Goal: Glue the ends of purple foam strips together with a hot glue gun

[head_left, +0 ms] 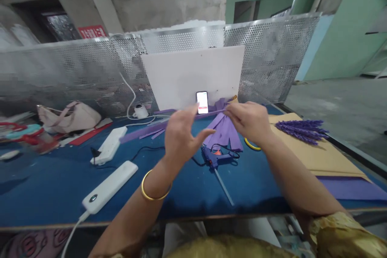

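My right hand (248, 123) is closed in a pinch on the end of a thin purple paper strip (213, 113). From there the strip runs left and passes behind my left hand (181, 133), which is open with its thumb spread away from the fingers. Below and between my hands lies a fringed bundle of purple paper (222, 129). Just in front of it rests a blue glue gun (214, 158) with a clear glue stick (224, 187) pointing toward me. A lit phone (202, 102) leans upright behind my hands.
White power strips (110, 187) and cables lie left, near a pink handbag (72, 117). Purple flower stems (302, 130) rest on brown paper (320, 155) at right, beside a yellow tape ring (252, 144). A white board (193, 74) stands against a perforated metal screen (266, 56).
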A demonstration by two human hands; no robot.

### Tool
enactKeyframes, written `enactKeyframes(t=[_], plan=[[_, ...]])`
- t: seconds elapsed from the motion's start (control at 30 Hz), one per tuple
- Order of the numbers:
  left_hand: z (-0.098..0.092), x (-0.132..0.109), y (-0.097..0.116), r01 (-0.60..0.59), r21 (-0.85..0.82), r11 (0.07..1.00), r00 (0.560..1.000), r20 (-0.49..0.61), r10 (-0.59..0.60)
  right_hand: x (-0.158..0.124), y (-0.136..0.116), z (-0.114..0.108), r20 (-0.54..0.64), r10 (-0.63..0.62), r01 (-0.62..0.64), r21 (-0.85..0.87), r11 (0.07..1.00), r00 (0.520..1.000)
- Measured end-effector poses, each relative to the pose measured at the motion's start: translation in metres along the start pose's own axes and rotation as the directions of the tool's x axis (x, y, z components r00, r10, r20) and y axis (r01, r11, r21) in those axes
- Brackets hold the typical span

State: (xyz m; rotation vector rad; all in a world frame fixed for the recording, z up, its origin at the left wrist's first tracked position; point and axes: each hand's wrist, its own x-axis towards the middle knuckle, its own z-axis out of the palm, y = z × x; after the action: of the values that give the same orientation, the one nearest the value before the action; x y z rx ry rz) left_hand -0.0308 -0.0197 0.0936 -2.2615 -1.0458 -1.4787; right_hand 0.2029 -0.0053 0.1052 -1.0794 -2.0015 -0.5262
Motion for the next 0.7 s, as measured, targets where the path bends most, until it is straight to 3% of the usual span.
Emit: enactKeyframes(t=[0.07, 0.17, 0.23, 0.27, 0.3, 0.37, 0.4, 0.43, 0.57, 0.7], plan=[[0.009, -0.007, 0.008, -0.024, 0.044, 0.999, 0.983, 0.184, 0.016, -0.005, -0.014, 0.006, -0.004, -0.05, 0.05, 0.018, 0.999, 0.999], [0.001, -0.017, -0.007, 0.022, 0.04, 0.999, 0.93, 0.365, -0.035, -0.021, -0.007, 0.015, 0.036, -0.113, 0.114, -0.018, 0.993, 0.993], [-0.013, -0.022, -0.028, -0.003, 0.122, 0.993, 0.856, 0.514, -0.061, -0.037, 0.016, 0.022, 0.115, -0.136, 0.146, -0.082, 0.986, 0.984], [-0.02, -0.024, -0.041, -0.003, 0.201, 0.98, 0.813, 0.571, -0.115, -0.047, 0.03, 0.027, 0.141, -0.089, 0.109, -0.138, 0.984, 0.986], [-0.026, -0.025, -0.056, 0.02, 0.296, 0.955, 0.764, 0.612, -0.206, -0.057, 0.045, 0.032, 0.166, -0.005, 0.039, -0.205, 0.978, 0.986], [-0.034, -0.023, -0.087, 0.069, 0.45, 0.89, 0.613, 0.685, -0.394, -0.079, 0.073, 0.044, 0.205, 0.232, -0.15, -0.351, 0.924, 0.951], [-0.035, -0.021, -0.104, 0.083, 0.527, 0.846, 0.545, 0.686, -0.481, -0.089, 0.085, 0.05, 0.222, 0.272, -0.178, -0.369, 0.912, 0.936], [-0.034, -0.018, -0.121, 0.098, 0.602, 0.793, 0.512, 0.653, -0.559, -0.098, 0.093, 0.056, 0.241, 0.288, -0.186, -0.372, 0.909, 0.927], [-0.013, -0.006, -0.177, 0.167, 0.717, 0.676, 0.471, 0.545, -0.694, -0.119, 0.105, 0.076, 0.349, 0.297, -0.173, -0.344, 0.923, 0.889], [0.028, -0.003, -0.209, 0.251, 0.771, 0.585, 0.473, 0.429, -0.769, -0.12, 0.102, 0.082, 0.448, 0.27, -0.139, -0.304, 0.943, 0.852]])
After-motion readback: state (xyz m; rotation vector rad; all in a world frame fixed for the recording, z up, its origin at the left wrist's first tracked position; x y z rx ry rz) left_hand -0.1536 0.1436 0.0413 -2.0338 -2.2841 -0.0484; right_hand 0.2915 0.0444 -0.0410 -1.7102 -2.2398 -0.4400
